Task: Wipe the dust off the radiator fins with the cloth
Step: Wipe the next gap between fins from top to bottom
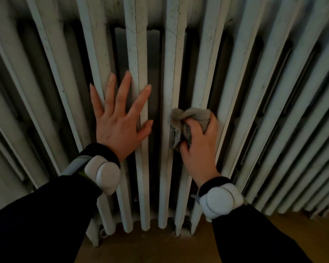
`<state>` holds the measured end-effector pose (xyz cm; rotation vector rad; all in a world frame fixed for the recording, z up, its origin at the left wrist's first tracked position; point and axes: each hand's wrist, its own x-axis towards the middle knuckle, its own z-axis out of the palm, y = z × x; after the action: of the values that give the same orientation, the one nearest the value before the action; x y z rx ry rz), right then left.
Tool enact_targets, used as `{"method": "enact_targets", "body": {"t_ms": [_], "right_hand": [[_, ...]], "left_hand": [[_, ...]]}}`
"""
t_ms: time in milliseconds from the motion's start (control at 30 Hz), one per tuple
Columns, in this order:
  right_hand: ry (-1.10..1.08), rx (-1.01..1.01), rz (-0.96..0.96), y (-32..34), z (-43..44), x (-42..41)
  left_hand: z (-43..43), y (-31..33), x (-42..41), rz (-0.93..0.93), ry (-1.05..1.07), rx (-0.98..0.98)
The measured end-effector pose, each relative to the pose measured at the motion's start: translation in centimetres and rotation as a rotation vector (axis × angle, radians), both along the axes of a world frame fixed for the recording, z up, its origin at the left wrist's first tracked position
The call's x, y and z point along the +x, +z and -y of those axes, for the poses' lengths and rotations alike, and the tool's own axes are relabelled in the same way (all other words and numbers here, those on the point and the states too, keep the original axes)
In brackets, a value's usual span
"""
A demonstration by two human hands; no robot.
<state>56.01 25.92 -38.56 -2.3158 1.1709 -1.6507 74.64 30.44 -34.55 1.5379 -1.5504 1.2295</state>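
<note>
R hand (198, 147) grips cloth (190, 118) on radiator (136, 54) fin (L hand (118, 126) flat)

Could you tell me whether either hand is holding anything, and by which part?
The right hand grips the bunched cloth around its middle; the left hand holds nothing.

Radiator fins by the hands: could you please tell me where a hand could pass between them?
The middle slot between left hand and cloth is free; so is the right slot above the right hand. Crowded: the left hand's spread fingers cover the slot beneath them.
</note>
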Motion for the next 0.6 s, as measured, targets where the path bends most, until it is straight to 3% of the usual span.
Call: {"method": "enact_targets", "body": {"t_ms": [133,367,600], "right_hand": [[0.001,0.087,-0.066,1.6,-1.1,-0.8],[-0.058,-0.058,0.033,9.0,-1.5,0.2],[-0.073,-0.086,0.077,5.8,0.6,0.9]], "left_hand": [[-0.8,-0.1,-0.2,-0.032,-0.033,0.080],[-1.9,-4.3,-1.2,-0.113,-0.080,0.166],[-1.2,-5.2,-1.1,-0.095,-0.034,0.159]]}}
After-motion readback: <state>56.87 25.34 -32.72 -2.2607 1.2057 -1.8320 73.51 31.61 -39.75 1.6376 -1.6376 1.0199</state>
